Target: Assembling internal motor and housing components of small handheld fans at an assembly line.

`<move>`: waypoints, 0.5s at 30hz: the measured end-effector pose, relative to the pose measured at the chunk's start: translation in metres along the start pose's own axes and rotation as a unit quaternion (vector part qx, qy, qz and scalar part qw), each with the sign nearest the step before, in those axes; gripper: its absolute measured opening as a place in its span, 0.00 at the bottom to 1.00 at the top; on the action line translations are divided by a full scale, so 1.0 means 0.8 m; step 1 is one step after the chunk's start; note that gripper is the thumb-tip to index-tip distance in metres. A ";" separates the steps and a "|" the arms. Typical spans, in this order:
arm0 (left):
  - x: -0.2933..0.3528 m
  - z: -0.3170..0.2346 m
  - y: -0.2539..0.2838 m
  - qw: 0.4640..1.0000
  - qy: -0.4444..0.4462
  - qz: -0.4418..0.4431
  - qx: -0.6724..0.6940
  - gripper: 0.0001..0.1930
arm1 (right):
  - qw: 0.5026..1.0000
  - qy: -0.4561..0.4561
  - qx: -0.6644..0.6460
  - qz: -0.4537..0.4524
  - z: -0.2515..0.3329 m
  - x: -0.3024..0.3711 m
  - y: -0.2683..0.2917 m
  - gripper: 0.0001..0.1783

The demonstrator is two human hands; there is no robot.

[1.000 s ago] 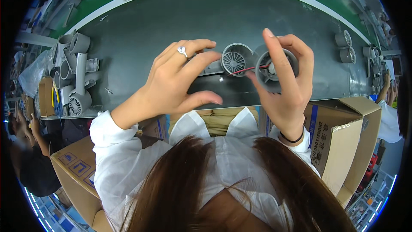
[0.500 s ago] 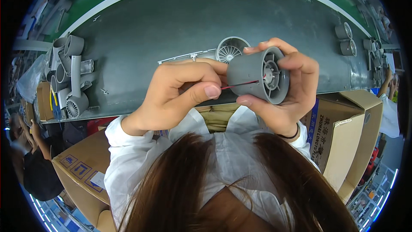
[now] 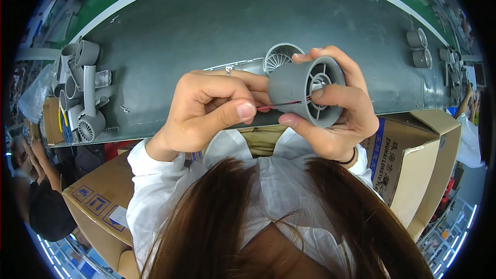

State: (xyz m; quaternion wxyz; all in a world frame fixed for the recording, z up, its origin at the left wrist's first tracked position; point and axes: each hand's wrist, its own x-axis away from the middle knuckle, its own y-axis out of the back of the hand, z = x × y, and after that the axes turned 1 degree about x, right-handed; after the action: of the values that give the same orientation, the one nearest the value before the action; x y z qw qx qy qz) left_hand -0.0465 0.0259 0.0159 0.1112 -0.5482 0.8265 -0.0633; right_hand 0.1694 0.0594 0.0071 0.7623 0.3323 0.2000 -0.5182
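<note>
A grey cylindrical fan housing [image 3: 289,85] is tilted on its side above the near edge of the bench. My right hand [image 3: 351,106] wraps round it, the index finger reaching into its spoked open end near the hub. From a hole in the housing's side come thin red and black wires [image 3: 279,105]. My left hand [image 3: 212,108] pinches these wires between thumb and index finger, stretching them out to the left. Behind my hands, partly hidden, lies a grey plastic part [image 3: 281,58] with a round slatted end and a long flat body.
Several grey tubular parts [image 3: 89,90] are heaped at the bench's left end. Two short grey cylinders [image 3: 419,47] stand at the right on the dark bench top [image 3: 206,26]. Cardboard boxes flank me, one at the left [image 3: 103,196], another at the right [image 3: 418,170].
Both hands and the housing have shifted slightly left. My right index finger has moved from the housing's rim into its open end. More wire shows between the housing and my left fingers.
</note>
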 end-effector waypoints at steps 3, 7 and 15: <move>-0.001 -0.003 -0.004 0.999 0.009 -0.034 -0.027 0.07 | 1.000 -0.021 -0.020 -0.006 -0.005 0.002 -0.004 0.26; -0.007 0.004 -0.003 0.969 -0.092 -0.044 -0.226 0.03 | 1.000 -0.025 -0.005 -0.007 -0.005 0.002 -0.007 0.27; -0.014 0.010 -0.012 0.943 -0.109 -0.076 -0.304 0.02 | 0.990 0.056 0.132 0.007 0.007 -0.001 -0.011 0.28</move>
State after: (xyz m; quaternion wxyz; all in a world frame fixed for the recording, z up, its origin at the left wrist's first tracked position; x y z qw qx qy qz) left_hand -0.0319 0.0322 0.0119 0.0229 -0.6202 0.7455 0.2431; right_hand 0.1611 0.0539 0.0089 0.7029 0.4599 0.1698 -0.5154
